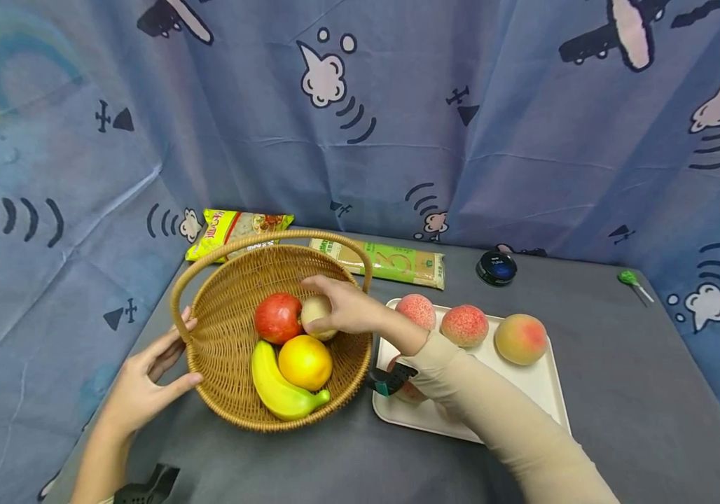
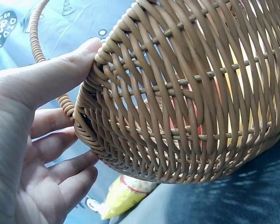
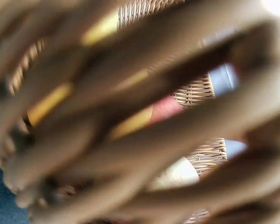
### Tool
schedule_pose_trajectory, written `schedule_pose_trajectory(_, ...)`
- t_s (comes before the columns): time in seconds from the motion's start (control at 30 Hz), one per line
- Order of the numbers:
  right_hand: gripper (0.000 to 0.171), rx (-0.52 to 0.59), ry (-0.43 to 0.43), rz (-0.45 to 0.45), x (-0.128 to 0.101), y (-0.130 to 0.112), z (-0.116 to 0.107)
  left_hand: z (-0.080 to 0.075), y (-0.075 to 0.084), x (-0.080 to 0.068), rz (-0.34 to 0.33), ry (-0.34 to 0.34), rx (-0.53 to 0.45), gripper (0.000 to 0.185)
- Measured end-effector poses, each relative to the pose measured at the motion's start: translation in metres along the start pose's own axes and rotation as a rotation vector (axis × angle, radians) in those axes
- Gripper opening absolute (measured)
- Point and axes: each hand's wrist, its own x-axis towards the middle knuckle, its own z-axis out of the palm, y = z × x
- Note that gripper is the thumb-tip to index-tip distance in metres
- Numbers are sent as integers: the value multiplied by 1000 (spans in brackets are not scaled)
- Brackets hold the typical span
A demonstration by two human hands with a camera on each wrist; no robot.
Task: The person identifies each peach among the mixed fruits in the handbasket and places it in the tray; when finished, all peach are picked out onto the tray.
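Steadying the wicker basket [image 1: 234, 392] at its rim, the left hand [image 1: 146, 381] lies with fingers straight, gripping nothing. The right hand [image 1: 350, 308] curls around a pale round fruit [image 1: 316, 311] inside the basket, beside the red apple [image 1: 278, 318]; best seated gently in the free gap, basket kept braced.
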Motion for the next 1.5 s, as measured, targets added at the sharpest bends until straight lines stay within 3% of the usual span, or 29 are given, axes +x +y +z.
schedule_pose_trajectory(0.5, 69, -81, -55, 116, 8, -2, -1, 1, 2, 1, 13, 9, -10, 72)
schedule_pose_trajectory(0.87, 67, 106, -116, 182, 17, 1, 2, 2, 6, 0, -67, -3, 26, 74)
schedule_pose_trajectory(1.03, 67, 52, -133, 189, 19, 2, 2, 2, 8, 2, -78, 6, 32, 74)
schedule_pose_trajectory(1.47, 58, -111, -120, 199, 21, 1, 4, 2, 4, 2, -11, 16, -4, 72)
schedule_pose_trajectory(1.5, 58, -118, -119, 193, 21, 1, 4, 1, 4, 2, -29, 18, 2, 72)
